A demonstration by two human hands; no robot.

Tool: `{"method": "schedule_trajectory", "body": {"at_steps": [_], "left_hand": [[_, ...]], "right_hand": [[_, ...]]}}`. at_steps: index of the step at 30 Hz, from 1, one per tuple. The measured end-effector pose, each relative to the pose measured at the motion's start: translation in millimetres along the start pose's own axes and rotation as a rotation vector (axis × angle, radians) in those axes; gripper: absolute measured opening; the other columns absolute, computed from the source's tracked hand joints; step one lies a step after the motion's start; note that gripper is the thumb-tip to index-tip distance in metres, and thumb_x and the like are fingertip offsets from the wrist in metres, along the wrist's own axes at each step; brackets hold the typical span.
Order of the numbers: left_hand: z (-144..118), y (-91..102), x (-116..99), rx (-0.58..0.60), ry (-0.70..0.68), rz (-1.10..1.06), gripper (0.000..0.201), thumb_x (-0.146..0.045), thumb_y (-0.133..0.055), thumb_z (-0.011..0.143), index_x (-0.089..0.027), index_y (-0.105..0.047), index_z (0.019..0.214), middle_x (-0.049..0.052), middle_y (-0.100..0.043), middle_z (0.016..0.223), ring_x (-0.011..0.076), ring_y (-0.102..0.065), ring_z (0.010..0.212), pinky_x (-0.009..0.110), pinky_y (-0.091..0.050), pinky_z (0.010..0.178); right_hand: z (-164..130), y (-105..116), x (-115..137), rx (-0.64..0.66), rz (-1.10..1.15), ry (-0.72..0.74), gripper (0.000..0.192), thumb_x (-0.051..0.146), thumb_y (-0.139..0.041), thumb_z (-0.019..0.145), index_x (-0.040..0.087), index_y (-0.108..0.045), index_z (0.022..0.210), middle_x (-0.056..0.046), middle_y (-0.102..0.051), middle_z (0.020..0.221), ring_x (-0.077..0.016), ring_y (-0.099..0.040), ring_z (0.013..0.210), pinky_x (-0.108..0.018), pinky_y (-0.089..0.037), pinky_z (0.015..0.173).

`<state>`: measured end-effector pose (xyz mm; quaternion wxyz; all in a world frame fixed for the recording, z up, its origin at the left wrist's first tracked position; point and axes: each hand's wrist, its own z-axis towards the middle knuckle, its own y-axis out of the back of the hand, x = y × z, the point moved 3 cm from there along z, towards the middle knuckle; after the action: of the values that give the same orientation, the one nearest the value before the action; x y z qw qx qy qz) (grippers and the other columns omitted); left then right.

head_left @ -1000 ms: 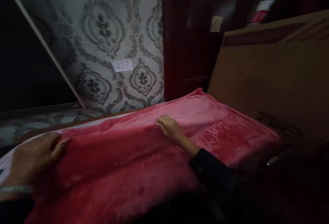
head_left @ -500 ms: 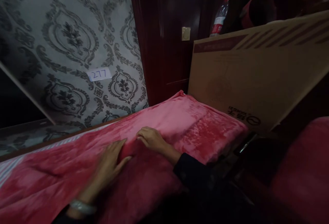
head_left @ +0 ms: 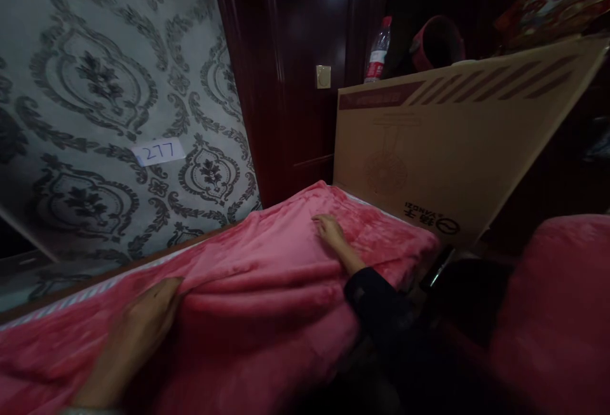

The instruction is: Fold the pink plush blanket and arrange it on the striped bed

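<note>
A plush pink-red blanket [head_left: 267,288] lies over the bed in front of me, with long folds stretched between my hands. My left hand [head_left: 147,316], slightly blurred, is closed on the blanket at the left, where a fold rises from its fingertips. Farther off and to the right, my right hand [head_left: 330,231] has its fingers curled down onto the blanket near its far end and appears to grip the cloth. The thumb of that hand is hidden. Along the wall side, a strip of striped sheet [head_left: 88,294] shows beneath the blanket.
Past the bed's far end stands a large cardboard box [head_left: 457,142], with a plastic bottle [head_left: 378,53] behind it. A patterned wall [head_left: 109,97] bearing a paper label [head_left: 159,151] borders the left. Another red plush surface [head_left: 557,313] is at the right.
My hands have spread apart: the left moved left and nearer me, the right toward the far right. The blanket between them is drawn into long folds. The view has shifted slightly right.
</note>
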<state>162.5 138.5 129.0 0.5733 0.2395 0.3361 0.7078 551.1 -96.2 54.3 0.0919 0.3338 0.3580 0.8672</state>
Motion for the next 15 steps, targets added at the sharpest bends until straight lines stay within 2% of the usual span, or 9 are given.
{"method": "schedule_trajectory", "body": {"at_steps": [3, 7, 12, 15], "left_hand": [[-4.9, 8.7, 11.7, 0.017, 0.05, 0.028, 0.021, -0.045, -0.044, 0.085, -0.036, -0.063, 0.089, -0.001, -0.078, 0.086, 0.0288, -0.075, 0.075, 0.039, -0.059, 0.064], [-17.4, 13.4, 28.6, 0.051, 0.132, 0.046, 0.027, -0.048, -0.04, 0.084, -0.035, -0.063, 0.086, 0.001, -0.078, 0.086, 0.0307, -0.076, 0.078, 0.04, -0.059, 0.066], [-28.4, 19.7, 52.2, 0.039, 0.245, 0.056, 0.028, -0.052, -0.038, 0.08, -0.04, -0.063, 0.076, -0.003, -0.077, 0.081, 0.0355, -0.075, 0.076, 0.048, -0.061, 0.072], [-30.9, 22.7, 57.0, 0.039, 0.297, 0.042, 0.028, -0.055, -0.039, 0.076, -0.046, -0.066, 0.077, -0.005, -0.078, 0.086, 0.0371, -0.075, 0.084, 0.05, -0.061, 0.077]], "right_hand": [[-3.8, 6.3, -40.6, 0.047, -0.059, -0.099, 0.041, 0.002, -0.048, 0.082, 0.013, -0.072, 0.113, -0.015, -0.071, 0.12, -0.0257, -0.062, 0.116, -0.042, -0.045, 0.107], [-6.6, 10.5, -70.8, 0.155, -0.114, -0.139, 0.045, 0.003, -0.05, 0.079, 0.014, -0.073, 0.116, -0.013, -0.072, 0.122, -0.0241, -0.063, 0.115, -0.034, -0.045, 0.106], [-3.8, 4.3, -80.8, 0.254, -0.157, -0.112, 0.057, 0.004, -0.053, 0.078, 0.018, -0.067, 0.131, -0.011, -0.064, 0.138, -0.0245, -0.057, 0.127, -0.034, -0.041, 0.111], [-3.2, -3.2, -79.8, 0.286, -0.183, -0.106, 0.053, 0.006, -0.053, 0.08, 0.019, -0.067, 0.13, -0.011, -0.064, 0.137, -0.0248, -0.057, 0.125, -0.035, -0.041, 0.109]]}}
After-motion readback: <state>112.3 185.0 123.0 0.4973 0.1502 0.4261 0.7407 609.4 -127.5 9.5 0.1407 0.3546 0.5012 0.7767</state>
